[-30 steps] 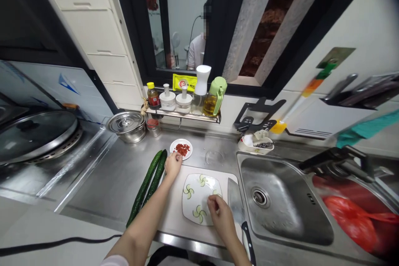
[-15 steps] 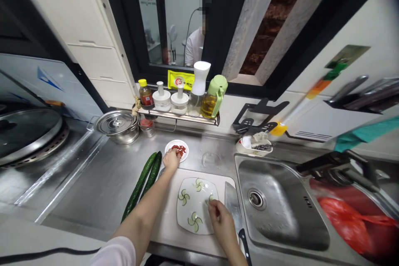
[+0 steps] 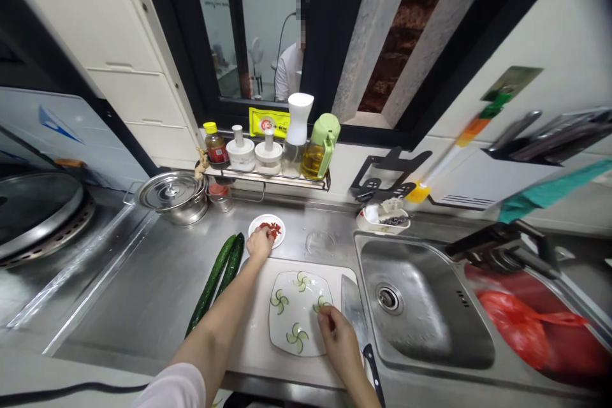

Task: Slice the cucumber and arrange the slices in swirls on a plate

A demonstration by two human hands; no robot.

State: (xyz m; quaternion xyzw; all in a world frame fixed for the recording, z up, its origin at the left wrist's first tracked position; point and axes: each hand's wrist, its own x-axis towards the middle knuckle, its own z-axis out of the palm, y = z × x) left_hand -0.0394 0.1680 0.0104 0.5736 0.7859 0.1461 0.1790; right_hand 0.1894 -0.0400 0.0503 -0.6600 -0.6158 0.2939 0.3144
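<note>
Head view: with left hand (image 3: 261, 244) bunched at dish (image 3: 255, 223) of red bits (image 3: 274, 229), mid-frame, right hand (image 3: 341, 339) half-curled at plate (image 3: 301, 313), lower centre, on board (image 3: 258, 357) likely for steadiness. No telling either grip's hold.

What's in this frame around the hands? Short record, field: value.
left hand: fingertips at the red pieces in the small white dish; grip on a piece unclear
right hand: over right edge of the square plate, fingertips near one pinwheel; contact unclear
plate: on the cutting board, four green pinwheels around it
knife: right of plate, blade toward the window
cucumbers: two, left of board
sink: right of knife
</note>
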